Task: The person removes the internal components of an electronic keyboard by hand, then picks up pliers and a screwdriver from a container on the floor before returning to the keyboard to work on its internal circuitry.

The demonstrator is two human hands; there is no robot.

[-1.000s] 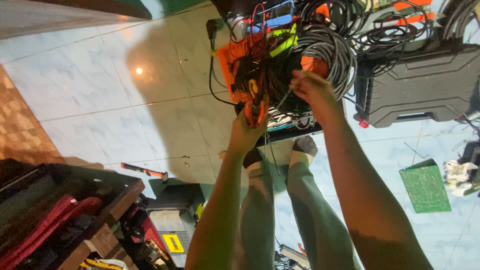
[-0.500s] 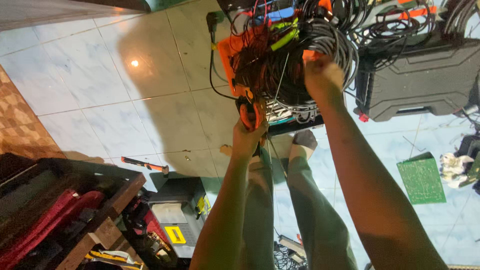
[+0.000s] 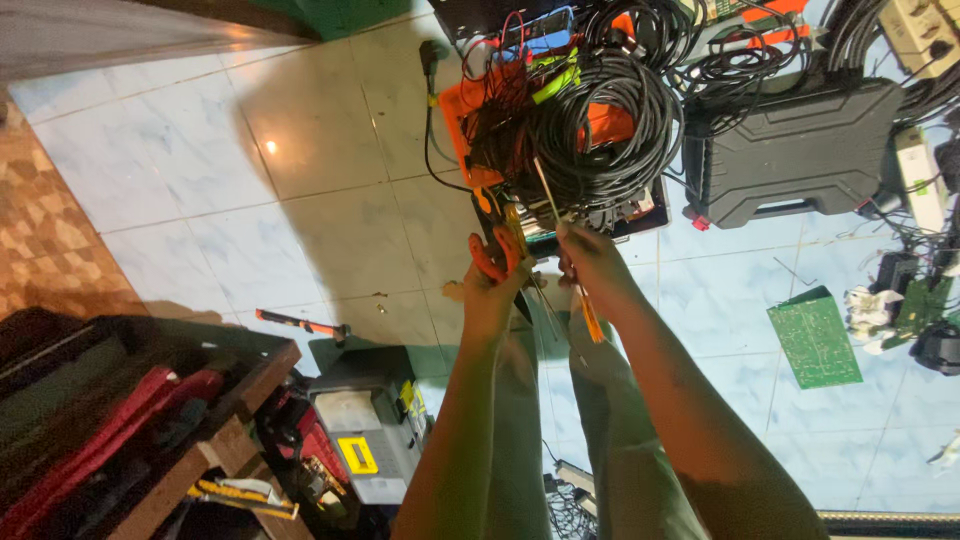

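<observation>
The left hand [image 3: 497, 285] is closed around the orange handles of a pair of pliers [image 3: 492, 250], its grip wrapped tight so the tool points up toward the cable coil [image 3: 600, 130]. Just beside it, the right hand [image 3: 592, 265] is closed on a thin screwdriver [image 3: 565, 250]: its slim metal shaft runs up into the coil, and its orange handle sticks out below the fist. Both tools look light, stiff and hard; the pliers are best held by the padded handles, the screwdriver by its handle rather than the narrow, slippery shaft. The coil is a thick bundle of black cable, soft and floppy, probably heavy for its size, lying on an orange tray [image 3: 460, 120] with red and green wires tangled over it. Right of the coil sits a black tool case [image 3: 800, 150]. Below and to the right of the coil a green circuit board [image 3: 813, 338] lies on the tiled floor [image 3: 200, 180]. Well to the left of the coil and lower, a small orange-handled tool [image 3: 300, 323] lies on the floor, beside a dark wooden shelf [image 3: 150, 420].
</observation>
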